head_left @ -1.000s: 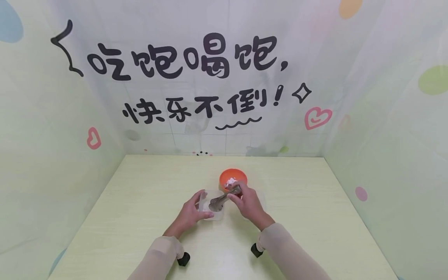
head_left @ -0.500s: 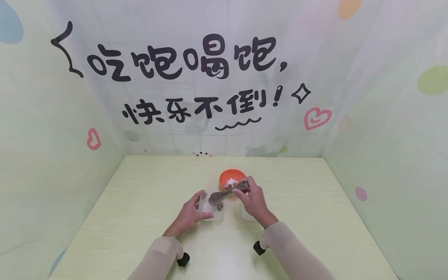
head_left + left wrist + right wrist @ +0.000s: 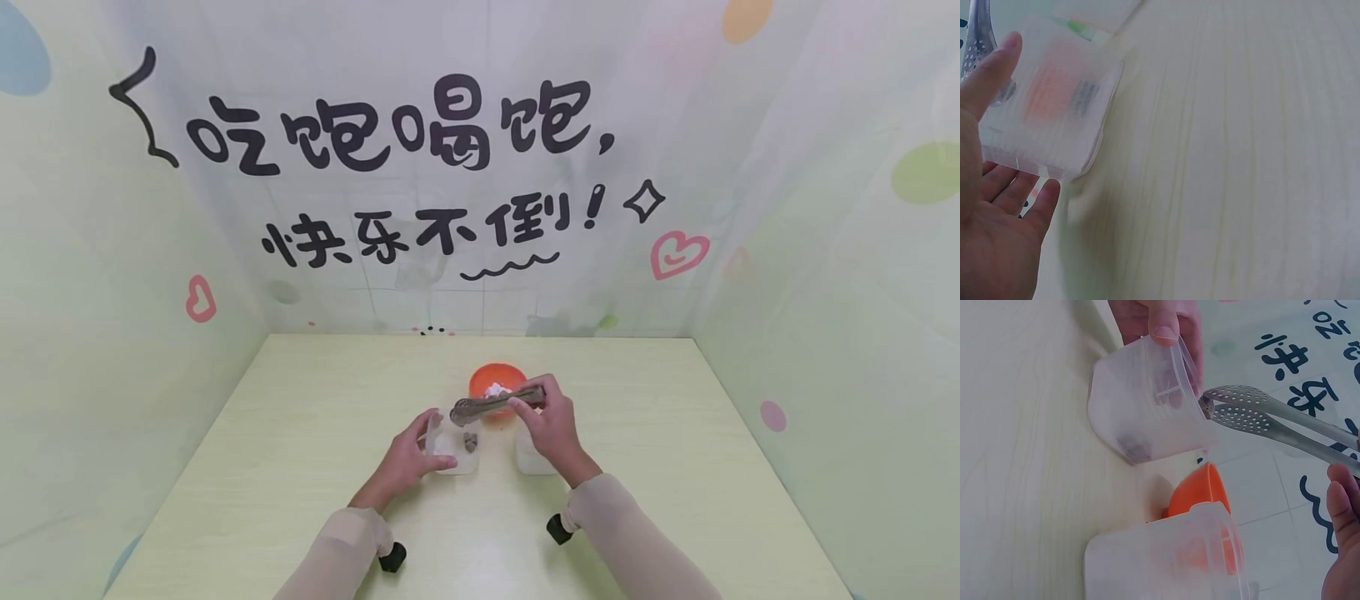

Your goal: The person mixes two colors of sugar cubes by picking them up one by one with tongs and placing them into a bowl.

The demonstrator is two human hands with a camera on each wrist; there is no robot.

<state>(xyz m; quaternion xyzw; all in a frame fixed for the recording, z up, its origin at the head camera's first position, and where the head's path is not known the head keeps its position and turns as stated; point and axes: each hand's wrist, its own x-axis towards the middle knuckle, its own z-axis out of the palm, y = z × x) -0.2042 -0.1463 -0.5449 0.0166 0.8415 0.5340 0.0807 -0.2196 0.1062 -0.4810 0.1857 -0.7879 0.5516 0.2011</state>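
Note:
My left hand (image 3: 405,457) grips a translucent plastic container (image 3: 1122,394) by its side, thumb at the rim and fingers around the far wall. Small grey pieces (image 3: 470,442) lie inside it. Metal tongs (image 3: 487,406) with perforated tips are in my right hand (image 3: 553,421). Their tips sit just at the container's opening, and in the right wrist view a small dark piece (image 3: 1207,407) shows between them. Behind stands an orange bowl (image 3: 487,375) holding white and greyish pieces, partly covered by the tongs.
A second translucent container (image 3: 1147,556) stands to the right, partly under my right hand in the head view. Pale wooden table (image 3: 315,417) surrounds everything. A printed curtain (image 3: 375,300) closes off the back and sides.
The tongs have risen out of the left container, swinging up and to the right with my right hand. Grey pieces inside it and the second container have come into view. My left hand stays put.

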